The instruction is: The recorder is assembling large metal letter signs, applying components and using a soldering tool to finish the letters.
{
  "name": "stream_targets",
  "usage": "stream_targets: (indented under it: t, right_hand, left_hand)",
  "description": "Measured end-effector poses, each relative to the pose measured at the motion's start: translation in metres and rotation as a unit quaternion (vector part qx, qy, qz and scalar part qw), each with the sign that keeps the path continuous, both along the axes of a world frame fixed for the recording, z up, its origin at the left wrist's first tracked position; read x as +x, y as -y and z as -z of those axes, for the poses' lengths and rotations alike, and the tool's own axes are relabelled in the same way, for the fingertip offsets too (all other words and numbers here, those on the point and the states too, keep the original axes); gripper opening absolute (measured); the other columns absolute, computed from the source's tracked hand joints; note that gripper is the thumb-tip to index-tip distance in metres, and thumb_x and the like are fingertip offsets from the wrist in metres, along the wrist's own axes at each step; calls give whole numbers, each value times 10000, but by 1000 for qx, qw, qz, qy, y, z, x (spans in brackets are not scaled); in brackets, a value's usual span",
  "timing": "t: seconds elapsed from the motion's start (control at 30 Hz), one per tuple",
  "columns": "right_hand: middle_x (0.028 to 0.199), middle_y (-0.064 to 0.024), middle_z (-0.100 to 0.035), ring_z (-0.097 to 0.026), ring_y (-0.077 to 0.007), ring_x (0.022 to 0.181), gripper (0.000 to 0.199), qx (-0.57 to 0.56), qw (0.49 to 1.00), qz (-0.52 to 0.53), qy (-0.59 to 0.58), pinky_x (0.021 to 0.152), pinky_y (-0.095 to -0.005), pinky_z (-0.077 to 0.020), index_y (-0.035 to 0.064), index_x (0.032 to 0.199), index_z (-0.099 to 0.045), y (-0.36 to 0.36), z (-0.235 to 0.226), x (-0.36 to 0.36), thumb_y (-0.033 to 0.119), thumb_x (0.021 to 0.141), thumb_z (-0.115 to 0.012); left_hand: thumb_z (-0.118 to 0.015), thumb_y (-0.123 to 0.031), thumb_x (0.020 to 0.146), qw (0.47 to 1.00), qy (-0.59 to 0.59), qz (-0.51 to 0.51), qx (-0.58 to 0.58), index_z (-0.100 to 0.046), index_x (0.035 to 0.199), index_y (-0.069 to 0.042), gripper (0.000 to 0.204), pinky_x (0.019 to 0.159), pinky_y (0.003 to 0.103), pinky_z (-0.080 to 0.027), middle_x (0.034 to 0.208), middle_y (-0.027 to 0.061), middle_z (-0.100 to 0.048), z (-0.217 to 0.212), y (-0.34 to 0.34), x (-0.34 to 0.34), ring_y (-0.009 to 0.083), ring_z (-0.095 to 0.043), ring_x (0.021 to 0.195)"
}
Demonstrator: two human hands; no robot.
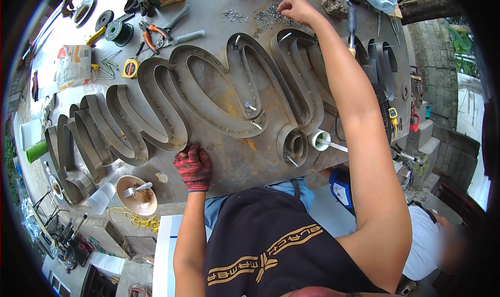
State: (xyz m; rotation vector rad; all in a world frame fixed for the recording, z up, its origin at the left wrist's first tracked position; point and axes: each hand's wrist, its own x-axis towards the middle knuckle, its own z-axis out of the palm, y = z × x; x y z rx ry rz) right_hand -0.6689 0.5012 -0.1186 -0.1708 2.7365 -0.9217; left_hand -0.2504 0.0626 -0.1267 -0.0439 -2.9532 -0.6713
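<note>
We judge the lettering (271, 83) stiff, best held by walls. Left hand (193, 166): curled, near edge of counter (229, 164). Right hand (293, 9): grip unclear.

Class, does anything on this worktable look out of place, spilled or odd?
Yes. A bowl of food with a fork sits beside the metalwork, an odd spot for a meal. Small grey bits lie loosely scattered near the right hand, which is bare, while the left hand wears a glove.

Tan bowl (147, 208), yellow cord (148, 223)
The bowl holds brown food (144, 196) and a fork (139, 188), a translucent cup (101, 198) beside it.
</note>
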Motion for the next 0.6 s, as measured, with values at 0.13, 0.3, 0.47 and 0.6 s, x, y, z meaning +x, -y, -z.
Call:
stream_targets:
  t: [0.13, 0.3, 0.47, 0.6]
  right_hand:
    - [945, -70, -773, -721, -184, 825, 226, 112, 989, -26, 96, 713, -359, -584, 103, 1075, -787, 48, -34, 13, 71, 855, -750]
    - [938, -69, -771, -725, -199, 812, 225, 167, 980, -37, 103, 686, -362, -567, 76, 1061, -773, 53, -40, 20, 47, 837, -769]
    - [1033, -129, -777, -728, -319, 1037, 233, 222, 968, -73, 94, 904, -439, -558, 89, 986, -774, 64, -45, 22, 104, 763, -839]
    - [1021, -122, -779, -730, -308, 1034, 248, 243, 961, -81, 105, 894, -434, -562, 87, 966, -771, 74, -46, 24, 137, 744, -869]
  left_hand:
    - [-672, -159, 866, 1000, -1, -16, -13, -654, 1148, -109, 287, 961, 519, -429, 1112, 155, -651, 0, 5, 6, 381, -587, 1062]
    - [-674, -165, 868, 1000, -6, -7, -10, -652, 1157, -112, 295, 960, 520, -430, 1118, 156, -649, 1, 1, 2, 383, -583, 1061]
    - [-673, -166, 868, 1000, 5, -5, -13, -647, 1163, -112, 301, 960, 524, -428, 1116, 153, -650, 2, 3, 3, 386, -583, 1056]
    - [-673, -164, 867, 1000, 2, -10, -9, -646, 1161, -112, 300, 959, 525, -428, 1117, 152, -654, 1, 3, 3, 387, -582, 1057]
